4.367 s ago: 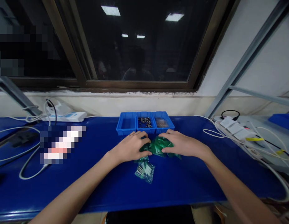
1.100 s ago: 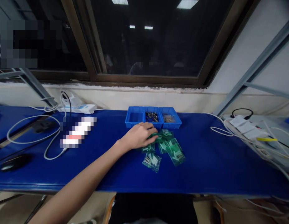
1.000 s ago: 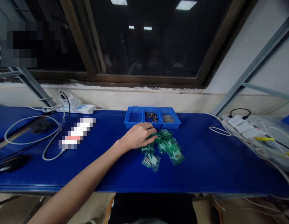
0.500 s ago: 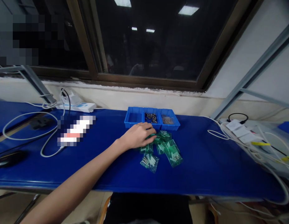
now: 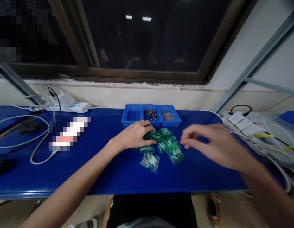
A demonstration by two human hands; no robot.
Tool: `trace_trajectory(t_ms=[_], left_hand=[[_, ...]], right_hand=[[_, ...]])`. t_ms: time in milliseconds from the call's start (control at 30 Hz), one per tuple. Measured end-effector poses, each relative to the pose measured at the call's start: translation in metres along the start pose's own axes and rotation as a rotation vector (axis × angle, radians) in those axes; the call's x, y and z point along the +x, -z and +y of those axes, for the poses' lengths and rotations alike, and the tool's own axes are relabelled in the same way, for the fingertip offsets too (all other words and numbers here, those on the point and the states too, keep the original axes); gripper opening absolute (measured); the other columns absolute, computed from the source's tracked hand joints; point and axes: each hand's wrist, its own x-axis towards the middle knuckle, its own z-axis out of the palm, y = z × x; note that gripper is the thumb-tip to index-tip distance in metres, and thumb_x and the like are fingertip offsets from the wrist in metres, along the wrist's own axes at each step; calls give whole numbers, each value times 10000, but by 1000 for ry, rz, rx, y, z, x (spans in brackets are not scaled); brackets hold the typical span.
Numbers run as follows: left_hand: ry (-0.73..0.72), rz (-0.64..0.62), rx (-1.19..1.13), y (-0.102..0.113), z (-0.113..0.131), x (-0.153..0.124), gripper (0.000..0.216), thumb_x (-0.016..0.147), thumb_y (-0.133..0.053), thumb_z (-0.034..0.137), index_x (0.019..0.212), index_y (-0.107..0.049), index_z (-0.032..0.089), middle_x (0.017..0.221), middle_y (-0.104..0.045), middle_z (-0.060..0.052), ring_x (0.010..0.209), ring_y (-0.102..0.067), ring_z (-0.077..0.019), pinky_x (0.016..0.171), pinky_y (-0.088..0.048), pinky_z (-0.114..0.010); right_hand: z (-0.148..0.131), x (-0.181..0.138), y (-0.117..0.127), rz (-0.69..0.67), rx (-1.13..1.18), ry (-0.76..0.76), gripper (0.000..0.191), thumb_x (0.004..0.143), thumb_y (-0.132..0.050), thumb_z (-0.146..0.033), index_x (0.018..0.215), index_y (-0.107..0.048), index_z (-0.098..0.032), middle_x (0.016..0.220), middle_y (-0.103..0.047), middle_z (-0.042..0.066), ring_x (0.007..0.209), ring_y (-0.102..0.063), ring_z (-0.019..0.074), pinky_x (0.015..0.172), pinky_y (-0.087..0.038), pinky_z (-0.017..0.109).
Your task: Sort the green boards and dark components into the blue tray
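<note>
A pile of small green plastic bags (image 5: 169, 146) with little parts in them lies on the blue table (image 5: 109, 171), just in front of three joined blue bins (image 5: 150, 114). My left hand (image 5: 134, 136) rests palm down on the left side of the pile, fingers lying over the bags. One bag (image 5: 150, 161) lies apart, nearer to me. My right hand (image 5: 208, 144) hovers to the right of the pile, smeared by motion, so its fingers are unclear. The middle bin holds small dark metal pieces (image 5: 150, 114).
White cables (image 5: 35, 139) and a power strip (image 5: 66, 107) lie on the left of the table. More cables and white adapters (image 5: 242, 122) crowd the right end. A window sill and dark window run behind. A grey metal frame strut (image 5: 256, 60) slants up at right.
My right hand has come into view from the right and is moving towards the pile. My left hand stays on the bags. The camera tilted down a little.
</note>
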Motion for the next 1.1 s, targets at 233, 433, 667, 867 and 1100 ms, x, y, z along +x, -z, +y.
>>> trace_trajectory(t_ms=[233,433,667,867,1100], left_hand=[[47,-74,-8,-15,2,1,434,926,-549,489,1253,-591,207,1188,-607,-112,1070,-607,-281,893,-476,-457],[50,-39,7,-21,2,1,383,951,-542,412,1265,-555,193,1113,-608,-97,1020,-599,-253,853,-468,-421],[8,-38,-57,-20,5,1,464,935,-511,534,1256,-564,203,1138,-575,-99,1044,-572,-251,894,-456,-414],[20,-63,-21,-24,7,1,480,934,-485,561,1259,-570,219,1182,-546,-103,1064,-569,-270,909,-451,-460],[42,-42,23,-28,8,1,453,931,-512,536,1241,-575,212,1176,-523,-111,1068,-552,-279,893,-461,-460]], right_hand=[[43,62,-45,100,-105,239,345,1012,-342,-341,1068,-654,-204,1072,-679,91,1000,-614,238,852,-465,377],[50,62,-61,2,-204,282,367,1003,-370,-338,1224,-619,-183,1154,-660,124,1094,-578,276,906,-466,435],[63,64,-67,20,-151,297,281,979,-443,-302,1096,-668,-183,1087,-684,98,1016,-608,253,934,-454,439],[69,64,-61,-42,-66,258,288,918,-537,-412,1079,-681,-221,1080,-675,84,1037,-595,260,903,-450,424],[70,59,-53,-126,-11,190,527,827,-598,-604,1215,-626,-248,1291,-586,88,1195,-517,308,960,-427,453]])
